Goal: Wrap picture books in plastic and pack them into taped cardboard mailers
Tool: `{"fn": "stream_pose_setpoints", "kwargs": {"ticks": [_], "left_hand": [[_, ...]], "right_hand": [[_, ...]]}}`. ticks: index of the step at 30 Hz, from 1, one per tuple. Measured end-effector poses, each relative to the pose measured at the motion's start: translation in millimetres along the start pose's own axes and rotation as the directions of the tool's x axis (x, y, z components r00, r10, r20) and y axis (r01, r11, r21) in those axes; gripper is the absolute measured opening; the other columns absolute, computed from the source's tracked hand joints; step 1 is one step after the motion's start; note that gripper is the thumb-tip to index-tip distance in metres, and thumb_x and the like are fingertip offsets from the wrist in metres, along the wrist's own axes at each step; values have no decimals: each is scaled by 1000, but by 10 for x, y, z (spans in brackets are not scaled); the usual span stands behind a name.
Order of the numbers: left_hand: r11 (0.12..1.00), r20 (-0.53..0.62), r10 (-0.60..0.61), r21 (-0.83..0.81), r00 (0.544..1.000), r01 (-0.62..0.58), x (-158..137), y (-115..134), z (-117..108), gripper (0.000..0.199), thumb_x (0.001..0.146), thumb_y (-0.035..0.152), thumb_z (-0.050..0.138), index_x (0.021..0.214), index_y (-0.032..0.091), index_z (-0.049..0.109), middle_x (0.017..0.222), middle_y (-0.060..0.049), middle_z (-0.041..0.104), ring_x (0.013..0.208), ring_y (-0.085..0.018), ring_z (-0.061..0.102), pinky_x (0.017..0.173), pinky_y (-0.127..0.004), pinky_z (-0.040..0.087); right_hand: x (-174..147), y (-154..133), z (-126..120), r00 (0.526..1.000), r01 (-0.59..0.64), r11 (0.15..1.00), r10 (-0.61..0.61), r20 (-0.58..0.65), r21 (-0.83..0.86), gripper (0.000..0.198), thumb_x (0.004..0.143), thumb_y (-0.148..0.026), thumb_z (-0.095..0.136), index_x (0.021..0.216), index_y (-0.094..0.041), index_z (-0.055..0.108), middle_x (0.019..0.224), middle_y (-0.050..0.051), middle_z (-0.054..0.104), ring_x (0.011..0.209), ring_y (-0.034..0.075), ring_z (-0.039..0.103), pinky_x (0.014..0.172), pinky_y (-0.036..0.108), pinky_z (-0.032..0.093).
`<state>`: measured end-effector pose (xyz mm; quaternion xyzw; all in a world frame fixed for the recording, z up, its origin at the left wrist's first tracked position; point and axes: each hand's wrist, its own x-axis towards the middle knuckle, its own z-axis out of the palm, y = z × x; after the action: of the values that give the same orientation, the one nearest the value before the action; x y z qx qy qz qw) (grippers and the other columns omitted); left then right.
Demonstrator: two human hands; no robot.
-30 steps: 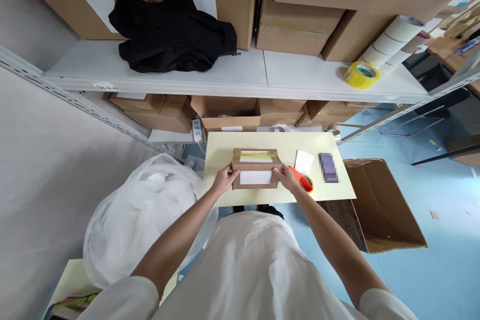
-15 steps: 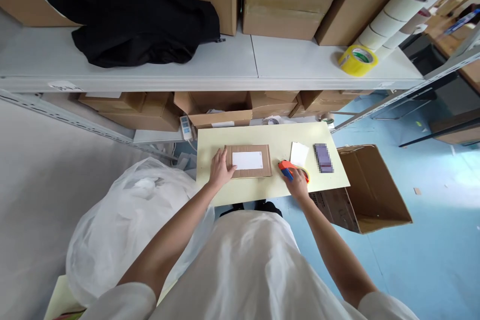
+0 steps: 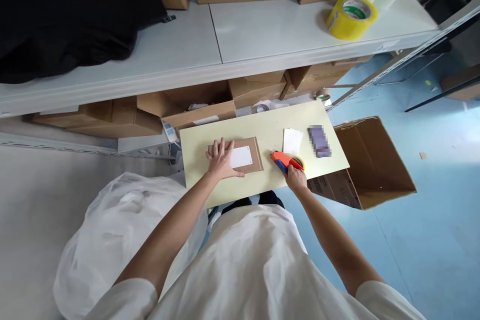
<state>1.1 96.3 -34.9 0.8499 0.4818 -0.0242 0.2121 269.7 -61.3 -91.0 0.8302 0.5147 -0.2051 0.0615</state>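
A small cardboard box (image 3: 257, 154) with a white label (image 3: 242, 157) on its top lies on the pale yellow table (image 3: 240, 192). Across the left part of that box my left hand (image 3: 221, 161) rests with its fingers spread, covering some of the label. My right hand (image 3: 296, 179) grips an orange and blue tape dispenser (image 3: 284, 159), fitted with a yellow roll, just right of the box. Behind the dispenser are some white papers (image 3: 292, 140). A blurred-out purple object (image 3: 319, 141) lies near the table's right end.
An open carton (image 3: 378, 160) stands on the floor at the right. To the left bulges a large translucent plastic bag (image 3: 127, 240). A grey shelf (image 3: 270, 30) behind the table carries yellow tape (image 3: 351, 17), black cloth (image 3: 75, 20) and cartons; more boxes (image 3: 123, 117) sit below.
The camera view has shifted and tilted. My left hand has moved from the box's left edge onto its top, fingers now spread. The tape dispenser stays in my right hand.
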Motion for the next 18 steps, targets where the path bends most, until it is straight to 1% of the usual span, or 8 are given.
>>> {"fn": "stream_pose_setpoints", "kwargs": {"ticks": [3, 5, 7, 10, 12, 14, 16, 18], "left_hand": [[999, 14, -36, 23, 999, 36, 9, 24, -1, 134, 37, 69, 76, 147, 20, 17, 154, -21, 3, 137, -51, -1, 100, -72, 11], [997, 26, -67, 33, 997, 67, 39, 38, -8, 135, 37, 69, 76, 148, 20, 16, 154, -21, 4, 137, -51, -1, 100, -72, 11], [993, 42, -108, 42, 993, 106, 89, 75, -42, 135, 38, 68, 77, 147, 19, 16, 154, -22, 4, 137, -52, -1, 99, -74, 10], [986, 2, -163, 48, 987, 163, 213, 241, -175, 128, 42, 67, 76, 146, 16, 22, 153, -25, 4, 136, -52, -1, 98, -75, 6], [987, -70, -159, -9, 985, 158, 353, 444, -303, 109, 56, 65, 71, 144, 16, 29, 153, -22, 11, 138, -48, 5, 103, -71, 7], [980, -84, -121, -166, 989, 106, 550, 693, -418, 80, 75, 57, 59, 140, 18, 35, 149, -17, 29, 138, -37, 24, 109, -58, 19], [907, 80, -47, -415, 996, 77, 788, 937, -483, 66, 82, 51, 53, 137, 17, 40, 135, -14, 50, 121, -27, 50, 101, -43, 40], [825, 275, 47, -553, 960, 118, 1022, 1137, -490, 60, 80, 49, 57, 130, 17, 49, 121, -12, 62, 103, -22, 62, 89, -35, 49]], "right_hand": [[6, 42, -40, 997, 67, 997, -66, -30, 36, 22, 87, -26, 45, 103, -16, 55, 72, 9, 64, 74, 24, 62, 84, 40, 40], [17, 90, -155, 989, 128, 983, -118, -89, 128, 19, 87, -28, 42, 97, -18, 55, 69, 7, 62, 73, 24, 60, 84, 40, 40], [54, 163, -338, 975, 204, 942, -170, -145, 266, 18, 86, -33, 42, 88, -19, 52, 69, 7, 59, 72, 24, 57, 79, 38, 42], [157, 310, -623, 962, 274, 819, -224, -158, 505, 19, 81, -40, 45, 75, -22, 46, 62, 2, 52, 61, 19, 50, 64, 33, 41], [236, 408, -732, 960, 269, 703, -255, -120, 658, 21, 77, -41, 47, 71, -22, 43, 59, -1, 47, 55, 15, 44, 57, 29, 38], [299, 488, -747, 954, 231, 581, -293, -65, 780, 22, 75, -42, 48, 71, -21, 43, 59, -2, 46, 54, 12, 40, 53, 26, 35], [337, 542, -695, 945, 173, 474, -327, -10, 863, 24, 74, -43, 50, 72, -20, 44, 59, -3, 45, 54, 11, 40, 50, 25, 34], [355, 575, -622, 934, 124, 388, -356, 25, 913, 24, 74, -43, 51, 72, -20, 45, 58, -3, 43, 53, 11, 38, 49, 24, 32]]}}
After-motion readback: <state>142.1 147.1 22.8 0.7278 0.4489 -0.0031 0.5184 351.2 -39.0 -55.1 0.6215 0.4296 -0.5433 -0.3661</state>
